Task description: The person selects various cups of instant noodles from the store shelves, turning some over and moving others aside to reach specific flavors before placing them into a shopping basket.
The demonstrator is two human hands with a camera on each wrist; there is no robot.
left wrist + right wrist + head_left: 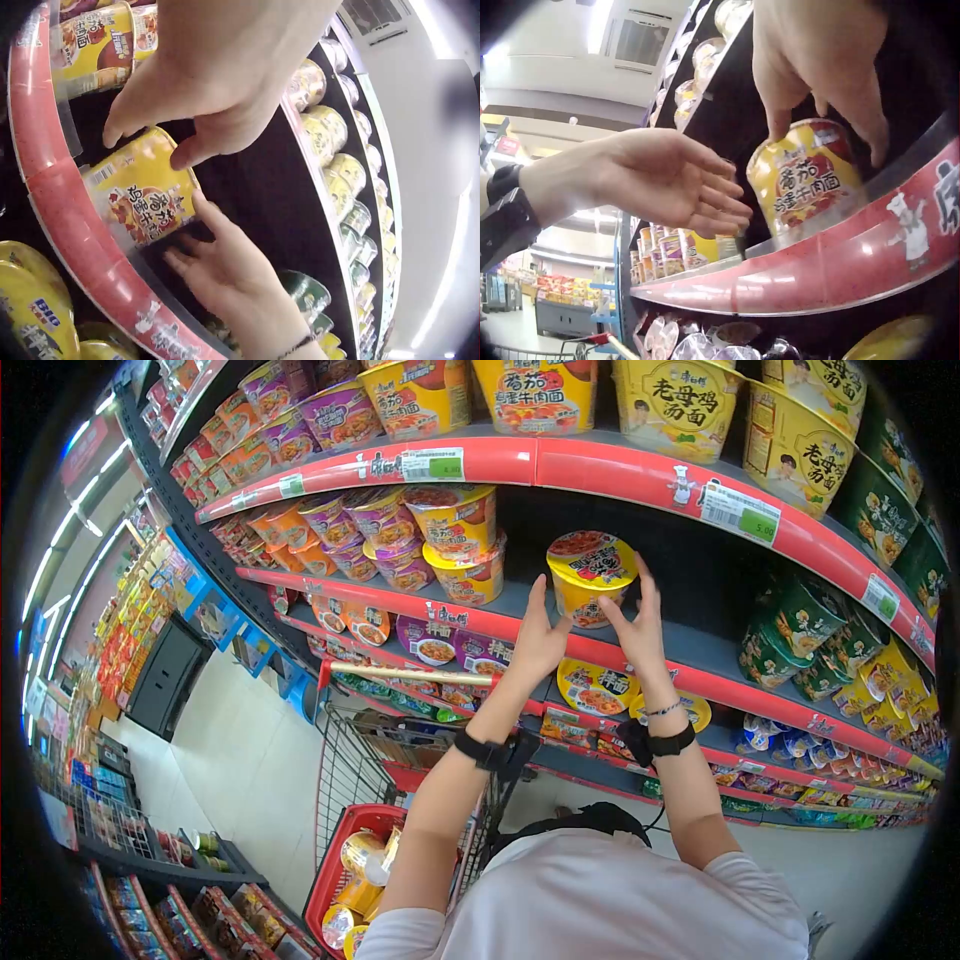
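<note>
A yellow instant noodle cup [590, 575] with a printed lid stands upright at the front edge of the middle shelf. My left hand [540, 640] is at its left side, fingers nearly straight; in the right wrist view this hand [667, 180] shows a flat palm beside the cup [802, 180]. On the other side, my right hand [640, 625] has its thumb in front of the cup and its fingers spread along the right. The left wrist view shows the right hand's [232, 270] thumb at the cup's edge [146, 191], its other fingers loosely apart from the wall.
Stacked yellow noodle cups [465, 575] stand left of the hands; green cups [800, 625] are farther right. Above runs another shelf with a red edge [600, 465]. Behind the left arm is a shopping cart with a red basket [335, 850] holding several cups.
</note>
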